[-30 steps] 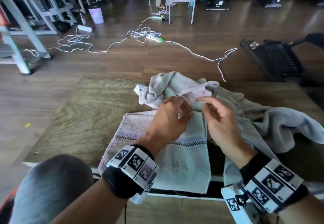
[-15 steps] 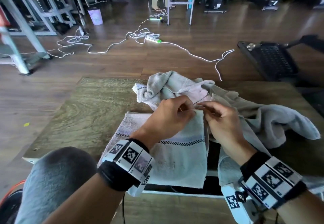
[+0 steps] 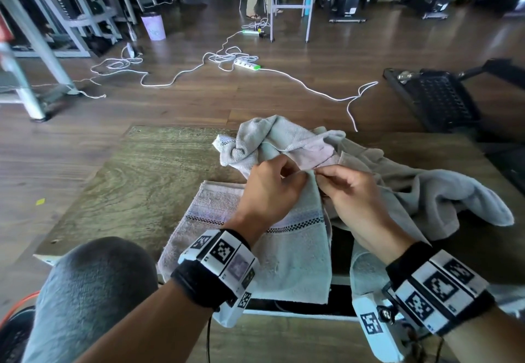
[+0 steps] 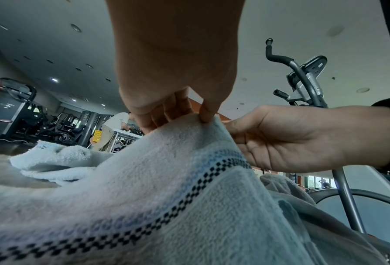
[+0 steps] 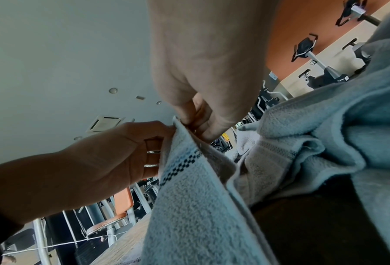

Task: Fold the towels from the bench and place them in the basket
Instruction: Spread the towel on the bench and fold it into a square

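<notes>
A pale towel with a checkered stripe (image 3: 289, 237) lies over the near edge of the wooden bench (image 3: 142, 181). My left hand (image 3: 272, 189) pinches its far corner and lifts it, thumb on top (image 4: 208, 114). My right hand (image 3: 343, 189) pinches the same raised edge (image 5: 180, 129) from the other side, fingers curled. A crumpled towel (image 3: 272, 141) sits just beyond the hands, and a grey towel (image 3: 443, 192) spreads to the right. No basket shows in any view.
White cables and a power strip (image 3: 247, 65) trail across the wood floor beyond the bench. A black perforated tray or seat (image 3: 437, 98) stands at the right. My knee (image 3: 91, 291) is at lower left. Gym machines line the back.
Both hands closed in on the striped towel's far corner and took hold of it; that corner now stands raised off the bench between the two hands.
</notes>
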Motion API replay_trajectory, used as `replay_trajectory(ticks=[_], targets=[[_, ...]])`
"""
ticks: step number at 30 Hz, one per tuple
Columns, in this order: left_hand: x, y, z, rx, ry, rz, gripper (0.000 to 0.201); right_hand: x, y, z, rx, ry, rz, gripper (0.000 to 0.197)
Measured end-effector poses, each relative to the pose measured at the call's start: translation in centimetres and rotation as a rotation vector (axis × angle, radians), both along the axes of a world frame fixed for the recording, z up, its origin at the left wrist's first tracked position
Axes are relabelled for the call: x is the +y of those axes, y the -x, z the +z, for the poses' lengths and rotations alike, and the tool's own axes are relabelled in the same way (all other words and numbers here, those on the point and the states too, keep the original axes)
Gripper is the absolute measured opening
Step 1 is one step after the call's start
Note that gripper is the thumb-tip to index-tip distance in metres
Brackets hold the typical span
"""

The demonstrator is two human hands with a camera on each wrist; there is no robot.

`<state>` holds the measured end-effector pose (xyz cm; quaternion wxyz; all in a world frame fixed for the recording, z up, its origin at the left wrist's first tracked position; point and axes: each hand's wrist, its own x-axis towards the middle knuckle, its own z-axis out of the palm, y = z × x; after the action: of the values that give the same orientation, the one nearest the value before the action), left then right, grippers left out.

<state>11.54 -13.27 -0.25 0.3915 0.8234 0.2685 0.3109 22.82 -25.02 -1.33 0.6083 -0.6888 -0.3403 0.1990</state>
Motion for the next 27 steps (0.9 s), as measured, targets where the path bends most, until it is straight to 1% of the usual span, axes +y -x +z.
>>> replay_trajectory(ticks=[3,5,9,16,22,25,27], targets=[[0.05,-0.06,-0.05,0.01,0.011,0.006,0.014,0.11,0.06,0.15,0.128,-0.014,-0.012,0.012],[0.07,-0.09,-0.06,0.017,0.024,0.007,0.015,0.09,0.22,0.41,0.158,-0.033,-0.008,0.008],[0.15,-0.12,-0.07,0.025,0.017,0.019,0.017,0.01,0.42,0.58,0.162,-0.061,0.03,0.011],[0.25,-0.06,-0.01,0.037,0.027,0.021,0.017,0.22,0.37,0.25,0.12,-0.073,0.033,0.019],[0.03,0.14,0.4,-0.022,0.049,-0.039,0.008,0.17,0.17,0.26,0.082,-0.068,0.033,0.016],[-0.07,0.2,0.48,-0.046,0.013,-0.063,0.001,0.23,0.1,0.17,0.056,-0.058,0.024,0.017],[0.03,0.12,0.35,-0.042,-0.001,-0.056,0.002,0.28,0.04,0.07,0.04,-0.044,0.02,0.017]])
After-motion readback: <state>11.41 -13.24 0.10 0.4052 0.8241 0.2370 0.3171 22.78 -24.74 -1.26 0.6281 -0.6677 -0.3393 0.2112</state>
